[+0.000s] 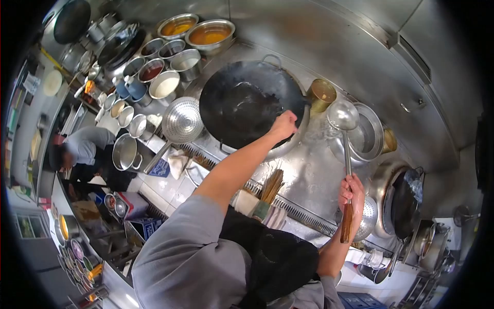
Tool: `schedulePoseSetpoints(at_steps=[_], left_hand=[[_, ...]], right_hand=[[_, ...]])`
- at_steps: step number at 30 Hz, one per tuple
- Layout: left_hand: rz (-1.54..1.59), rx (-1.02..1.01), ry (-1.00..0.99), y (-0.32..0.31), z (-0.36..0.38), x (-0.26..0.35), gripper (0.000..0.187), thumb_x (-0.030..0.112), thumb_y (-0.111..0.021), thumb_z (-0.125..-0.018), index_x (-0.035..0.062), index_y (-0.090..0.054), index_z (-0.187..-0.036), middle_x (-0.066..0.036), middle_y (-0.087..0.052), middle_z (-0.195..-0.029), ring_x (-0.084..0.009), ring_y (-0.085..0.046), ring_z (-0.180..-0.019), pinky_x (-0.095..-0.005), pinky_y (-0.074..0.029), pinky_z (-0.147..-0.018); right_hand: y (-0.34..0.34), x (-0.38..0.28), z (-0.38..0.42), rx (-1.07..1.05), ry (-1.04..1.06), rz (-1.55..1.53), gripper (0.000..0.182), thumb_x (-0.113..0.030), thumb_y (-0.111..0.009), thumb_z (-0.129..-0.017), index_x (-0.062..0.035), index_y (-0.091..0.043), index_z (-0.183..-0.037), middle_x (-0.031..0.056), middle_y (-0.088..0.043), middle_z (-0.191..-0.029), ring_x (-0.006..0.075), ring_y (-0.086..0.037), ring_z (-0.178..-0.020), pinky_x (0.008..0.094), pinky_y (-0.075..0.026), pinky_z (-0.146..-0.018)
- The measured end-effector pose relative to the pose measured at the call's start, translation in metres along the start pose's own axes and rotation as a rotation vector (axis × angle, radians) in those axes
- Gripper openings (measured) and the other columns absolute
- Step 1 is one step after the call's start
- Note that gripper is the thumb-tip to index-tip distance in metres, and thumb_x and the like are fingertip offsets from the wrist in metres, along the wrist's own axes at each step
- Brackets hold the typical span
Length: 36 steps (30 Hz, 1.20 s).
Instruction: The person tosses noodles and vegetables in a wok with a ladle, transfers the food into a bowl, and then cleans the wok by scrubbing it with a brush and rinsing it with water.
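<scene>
A large black wok (231, 98) sits on the steel stove, its inside dark and glossy. Over its right edge reaches my left hand (284, 125), fingers curled closed; what they hold, if anything, is hidden. My right hand (352, 191) is wrapped round the wooden handle of a metal ladle (343, 116). The ladle's bowl is raised beside a metal basin (366, 133), with a blurred splash or steam to its left. Behind the wok's right side stands a brass-coloured pot (322, 93).
Left of the wok lies a perforated strainer (182, 120), near several seasoning containers (164, 85). Bamboo sticks (271, 185) stand at the stove's front edge. A second wok (405, 203) is at the right. Another person (87, 144) bends over at the far left.
</scene>
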<state>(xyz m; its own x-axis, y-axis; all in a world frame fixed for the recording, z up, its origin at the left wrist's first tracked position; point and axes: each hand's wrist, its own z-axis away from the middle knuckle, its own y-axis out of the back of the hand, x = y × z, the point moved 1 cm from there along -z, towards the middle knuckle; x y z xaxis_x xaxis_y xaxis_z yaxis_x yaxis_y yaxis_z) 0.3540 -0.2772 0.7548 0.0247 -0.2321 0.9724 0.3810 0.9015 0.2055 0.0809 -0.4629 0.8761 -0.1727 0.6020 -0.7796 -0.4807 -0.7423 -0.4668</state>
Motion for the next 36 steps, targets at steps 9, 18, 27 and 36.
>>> schedulePoseSetpoints(at_steps=[9, 18, 27, 36], left_hand=[[-0.172, -0.105, -0.014, 0.015, -0.060, -0.053, 0.027, 0.014, -0.064, -0.084, -0.0012, -0.062, -0.107, -0.024, -0.068, -0.104, -0.0421, -0.064, -0.103, -0.0486, -0.051, -0.089], [-0.365, 0.263, -0.449, 0.255, 0.085, -0.058, 0.029, -0.003, -0.056, -0.080, 0.0041, -0.064, -0.107, -0.017, -0.065, -0.110, -0.0375, -0.061, -0.108, -0.0436, -0.049, -0.094], [-0.902, 0.406, 0.038, 0.417, 0.254, -0.172, 0.028, 0.010, -0.065, -0.081, 0.0006, -0.061, -0.108, -0.024, -0.064, -0.102, -0.0392, -0.062, -0.098, -0.0494, -0.050, -0.087], [-0.719, 0.125, 0.107, 0.431, 0.263, -0.237, 0.055, 0.027, -0.077, -0.081, -0.0051, -0.053, -0.120, -0.028, -0.064, -0.109, -0.0390, -0.064, -0.099, -0.0481, -0.051, -0.084]], right_hand=[[-0.085, 0.086, -0.010, 0.145, 0.176, 0.676, 0.043, -0.012, -0.058, -0.098, -0.0091, -0.048, -0.140, 0.0008, -0.050, -0.069, 0.0055, -0.041, -0.043, 0.0227, -0.032, -0.035], [0.006, 0.209, -0.007, 0.543, 0.591, 1.453, 0.061, -0.006, -0.059, -0.092, -0.0038, -0.039, -0.149, 0.0325, -0.062, -0.120, 0.0479, -0.064, -0.104, 0.0501, -0.051, -0.085], [0.047, 0.260, -0.005, 0.735, 0.175, 1.561, 0.073, -0.012, -0.060, -0.088, -0.0057, -0.029, -0.153, 0.0347, -0.064, -0.114, 0.0506, -0.063, -0.101, 0.0529, -0.048, -0.090], [0.075, 0.281, -0.016, 0.798, 0.112, 1.665, 0.066, -0.026, -0.067, -0.088, -0.0049, -0.044, -0.146, 0.0326, -0.058, -0.109, 0.0487, -0.056, -0.106, 0.0528, -0.045, -0.095]])
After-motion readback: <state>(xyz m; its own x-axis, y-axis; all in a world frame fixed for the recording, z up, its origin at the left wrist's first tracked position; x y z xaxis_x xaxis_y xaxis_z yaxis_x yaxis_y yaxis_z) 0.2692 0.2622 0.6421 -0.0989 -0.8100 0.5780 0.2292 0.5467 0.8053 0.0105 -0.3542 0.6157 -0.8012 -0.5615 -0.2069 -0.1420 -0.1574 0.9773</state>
